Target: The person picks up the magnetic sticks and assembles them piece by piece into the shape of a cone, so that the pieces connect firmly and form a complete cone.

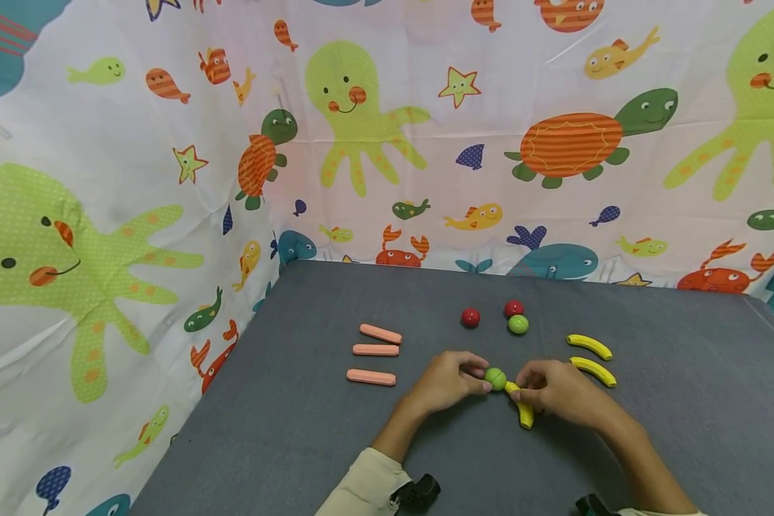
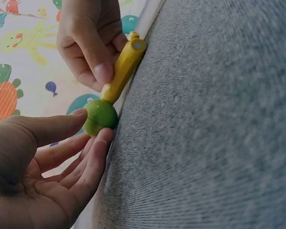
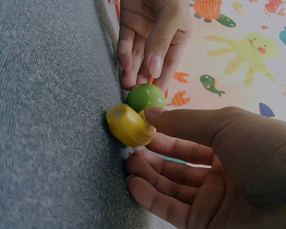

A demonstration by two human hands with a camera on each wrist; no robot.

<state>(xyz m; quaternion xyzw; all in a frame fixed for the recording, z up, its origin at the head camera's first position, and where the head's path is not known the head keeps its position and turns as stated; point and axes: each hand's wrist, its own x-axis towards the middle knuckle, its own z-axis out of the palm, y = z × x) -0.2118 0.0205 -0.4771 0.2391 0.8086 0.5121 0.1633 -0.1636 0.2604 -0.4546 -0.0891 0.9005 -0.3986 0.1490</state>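
My left hand (image 1: 474, 379) pinches a small green ball (image 1: 495, 378) between thumb and fingertips, low on the grey tabletop (image 1: 309, 444). Its thumb lies on top of the green ball (image 2: 100, 117) and a finger sits under it. My right hand (image 1: 527, 387) grips a yellow toy banana (image 1: 524, 412) between thumb and fingers. One tip of the banana (image 3: 128, 125) touches the ball (image 3: 145, 97). In the left wrist view the banana (image 2: 125, 64) slants up from the ball into the right hand (image 2: 93, 43).
Three pink sticks (image 1: 375, 350) lie in a column to the left. Two red balls (image 1: 470, 317) and another green ball (image 1: 518, 324) sit behind the hands. Two more bananas (image 1: 590, 358) lie to the right. A sea-animal curtain (image 1: 387, 143) surrounds the table.
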